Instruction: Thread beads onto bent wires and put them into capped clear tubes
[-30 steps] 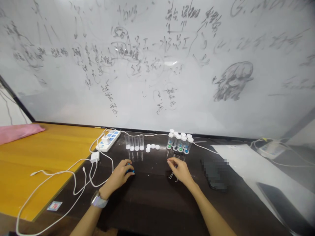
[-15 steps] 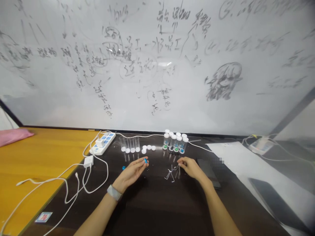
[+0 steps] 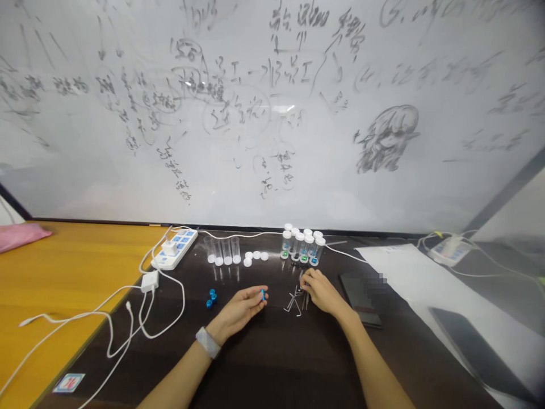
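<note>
My left hand [image 3: 243, 305] is closed, with a small shiny blue part [image 3: 263, 295] pinched between thumb and fingertips. Several similar blue parts [image 3: 212, 297] lie on the dark table to the left of that wrist. My right hand [image 3: 320, 291] reaches down to a loose pile of thin L-shaped hex keys [image 3: 293, 301]. Its thumb and fingers are pinched together at the pile's right side; what they hold, if anything, is hidden. Small black pieces [image 3: 299, 265] lie just beyond this hand.
Clear tubes [image 3: 227, 250] stand at the back, beside loose white caps [image 3: 256, 255]. Capped tubes [image 3: 307, 247] with coloured parts inside stand further right. A power strip [image 3: 175, 250] and white cables [image 3: 183, 284] lie left; a black phone-like slab [image 3: 361, 301] and white paper [image 3: 395, 255] lie right.
My left hand has moved right and nearer with the blue part, uncovering more blue parts on the table. My right hand has shifted slightly left over the hex keys.
</note>
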Motion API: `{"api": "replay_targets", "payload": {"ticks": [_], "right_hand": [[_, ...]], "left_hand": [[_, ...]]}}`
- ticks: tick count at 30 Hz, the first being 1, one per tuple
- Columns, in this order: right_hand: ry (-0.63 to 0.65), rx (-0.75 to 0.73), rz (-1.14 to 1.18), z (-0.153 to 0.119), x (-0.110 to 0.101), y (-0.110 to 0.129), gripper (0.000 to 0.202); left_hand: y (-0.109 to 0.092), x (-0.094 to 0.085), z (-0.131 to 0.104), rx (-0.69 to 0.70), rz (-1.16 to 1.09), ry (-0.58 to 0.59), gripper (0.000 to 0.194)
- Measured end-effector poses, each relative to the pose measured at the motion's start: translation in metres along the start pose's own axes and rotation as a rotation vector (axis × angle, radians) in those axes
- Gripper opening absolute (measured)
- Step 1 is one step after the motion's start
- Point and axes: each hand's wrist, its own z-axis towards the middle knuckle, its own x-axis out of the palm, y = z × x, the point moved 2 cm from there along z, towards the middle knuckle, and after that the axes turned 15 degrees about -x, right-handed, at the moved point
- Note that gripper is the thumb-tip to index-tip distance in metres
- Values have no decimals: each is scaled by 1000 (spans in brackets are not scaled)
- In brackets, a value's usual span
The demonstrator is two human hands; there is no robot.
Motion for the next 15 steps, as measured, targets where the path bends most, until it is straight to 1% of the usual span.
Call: {"api": "replay_targets", "payload": {"ticks": [4,8,11,13,15], "right_hand": [[-82,-22,17,2,-12,6,14],[-156,-56,61,5,-19,10,17],[-283,-69,120,10,-13,20,17],[-404,-81,205,16,-5,35,17],[-473,-141,316,22,4,54,17]], "left_hand": [[2,-1,0,30,42,-9,34],[4,3,-1,31,65,6,38],[7,6,-2,29,87,5,38],[11,8,-2,10,101,20,35],[14,10,-3,-33,114,67,32]]}}
